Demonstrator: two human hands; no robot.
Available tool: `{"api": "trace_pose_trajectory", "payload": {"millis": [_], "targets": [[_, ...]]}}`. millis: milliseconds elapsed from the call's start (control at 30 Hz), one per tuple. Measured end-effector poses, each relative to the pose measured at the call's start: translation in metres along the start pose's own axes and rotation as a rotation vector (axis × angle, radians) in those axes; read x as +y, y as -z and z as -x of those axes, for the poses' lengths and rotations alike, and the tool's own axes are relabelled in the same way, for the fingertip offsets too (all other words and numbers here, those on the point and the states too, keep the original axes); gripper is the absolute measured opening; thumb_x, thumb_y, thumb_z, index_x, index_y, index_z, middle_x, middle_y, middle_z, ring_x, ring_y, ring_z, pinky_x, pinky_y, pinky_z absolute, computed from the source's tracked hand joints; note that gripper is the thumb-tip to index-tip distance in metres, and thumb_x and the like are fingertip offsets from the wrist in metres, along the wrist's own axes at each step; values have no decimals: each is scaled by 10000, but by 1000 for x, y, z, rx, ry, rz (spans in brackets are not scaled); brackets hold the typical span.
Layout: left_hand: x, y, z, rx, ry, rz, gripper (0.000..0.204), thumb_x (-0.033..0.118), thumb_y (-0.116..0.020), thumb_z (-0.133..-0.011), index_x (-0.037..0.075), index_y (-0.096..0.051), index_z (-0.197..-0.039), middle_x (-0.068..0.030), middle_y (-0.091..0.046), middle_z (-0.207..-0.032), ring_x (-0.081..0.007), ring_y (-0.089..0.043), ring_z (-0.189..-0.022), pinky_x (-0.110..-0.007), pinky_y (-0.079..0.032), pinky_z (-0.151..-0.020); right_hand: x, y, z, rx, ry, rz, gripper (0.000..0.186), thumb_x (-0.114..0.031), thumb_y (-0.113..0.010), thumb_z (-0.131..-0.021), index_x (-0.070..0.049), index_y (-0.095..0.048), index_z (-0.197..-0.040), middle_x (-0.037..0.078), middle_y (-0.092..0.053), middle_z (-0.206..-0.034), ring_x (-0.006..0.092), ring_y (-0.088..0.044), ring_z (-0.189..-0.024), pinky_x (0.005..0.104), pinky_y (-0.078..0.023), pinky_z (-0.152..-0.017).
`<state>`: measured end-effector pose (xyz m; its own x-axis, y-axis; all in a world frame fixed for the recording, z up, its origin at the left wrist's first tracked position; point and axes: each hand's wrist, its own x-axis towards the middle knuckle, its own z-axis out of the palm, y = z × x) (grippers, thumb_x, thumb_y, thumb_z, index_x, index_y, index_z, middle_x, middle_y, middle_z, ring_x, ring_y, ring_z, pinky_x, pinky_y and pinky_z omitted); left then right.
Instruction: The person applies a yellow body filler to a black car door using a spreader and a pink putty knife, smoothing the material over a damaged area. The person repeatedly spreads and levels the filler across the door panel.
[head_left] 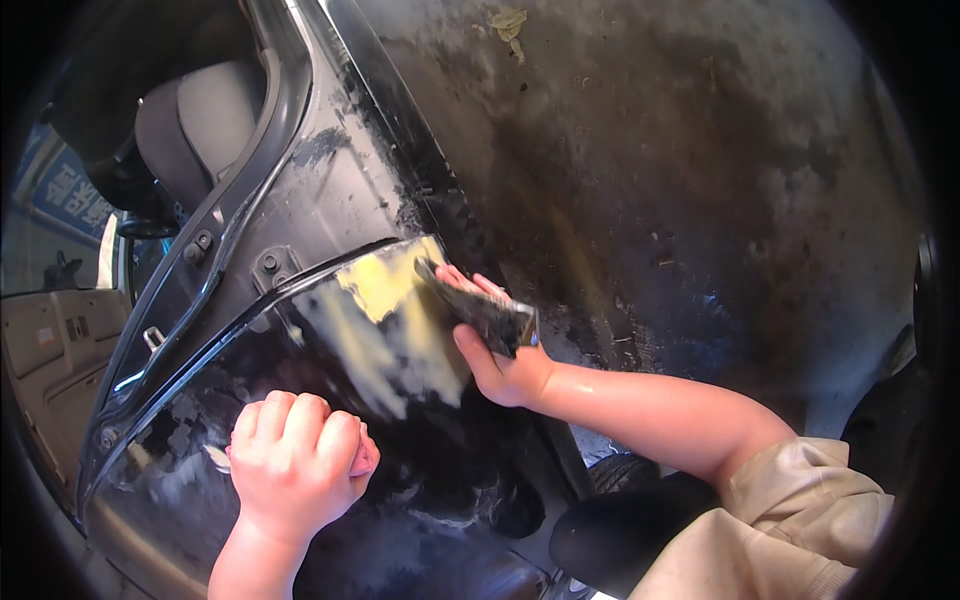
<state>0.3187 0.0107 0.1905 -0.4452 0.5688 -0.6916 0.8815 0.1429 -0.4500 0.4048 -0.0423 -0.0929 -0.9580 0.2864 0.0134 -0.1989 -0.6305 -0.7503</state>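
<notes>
Gripping long flat dark block (485, 312), right hand (512, 376) has it at yellow patch (375, 285) on black car panel (405, 440); far end points upper-left, long axis slanting down rightward. Left hand (295, 455) curled around pink lump (368, 455).

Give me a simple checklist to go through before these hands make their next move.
1. Block held: ok, it is in the right hand.
2. Block pressed on the panel: cannot tell; its far end overlaps the yellow patch in view, but contact is unclear.
3. Pink thing held: ok, the left hand is closed around it.
4. Hands apart: ok, a stretch of panel shows between them.
5. Panel evenly coloured: not ok, pale yellow and grey streaks show on black.
</notes>
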Motion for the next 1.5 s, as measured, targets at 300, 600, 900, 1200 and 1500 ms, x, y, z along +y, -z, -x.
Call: {"api": "trace_pose_trajectory", "payload": {"millis": [300, 600, 900, 1200, 1500], "targets": [[1, 1, -3, 21, -12, -23, 242, 183, -744, -641, 151, -506, -671, -31, -479, -695, -239, -548, -664, -374, -425, -616, 8, -1, -20, 91, 118, 68, 566, -162, -546, -1124, -52, -442, -1669, 168, -510, -1686, 354, -471, -1562, 482, -320, -1286], [-4, -1, -3, 48, -20, 18, 248, 197, -754, -633, 157, -516, -689, -19, -482, -700, -234, -542, -660, -372, -415, -601, -7, -13, -23, 74, 162, -62, 617, -159, -619, -1058, -50, -478, -1648, 211, -503, -1681, 415, -413, -1598, 531, -308, -1302], [-5, -1, -3, 75, -11, 6, 253, 175, -766, -631, 145, -526, -706, -25, -499, -732, -238, -548, -678, -365, -425, -597, -22, -19, 127, -218, 276, 133, 730, -154, -747, -947, -158, -508, -1637, 202, -414, -1758, 403, -355, -1651, 708, -202, -1298], [-5, -4, -4, 93, -5, -7, 224, 155, -778, -647, 128, -567, -718, -31, -520, -751, -239, -568, -703, -362, -449, -612, -27, -12, 66, -254, 312, 137, 811, -247, -765, -935, -170, -455, -1680, 151, -398, -1778, 405, -345, -1654, 722, -169, -1301], [-14, -3, -7, 147, -4, -6, 211, 162, -775, -638, 133, -587, -730, -25, -543, -766, -238, -578, -725, -367, -464, -625, -42, -15, 67, -276, 327, 157, 659, -283, -720, -972, -134, -560, -1593, 194, -430, -1751, 421, -368, -1640, 701, -198, -1294]]}}
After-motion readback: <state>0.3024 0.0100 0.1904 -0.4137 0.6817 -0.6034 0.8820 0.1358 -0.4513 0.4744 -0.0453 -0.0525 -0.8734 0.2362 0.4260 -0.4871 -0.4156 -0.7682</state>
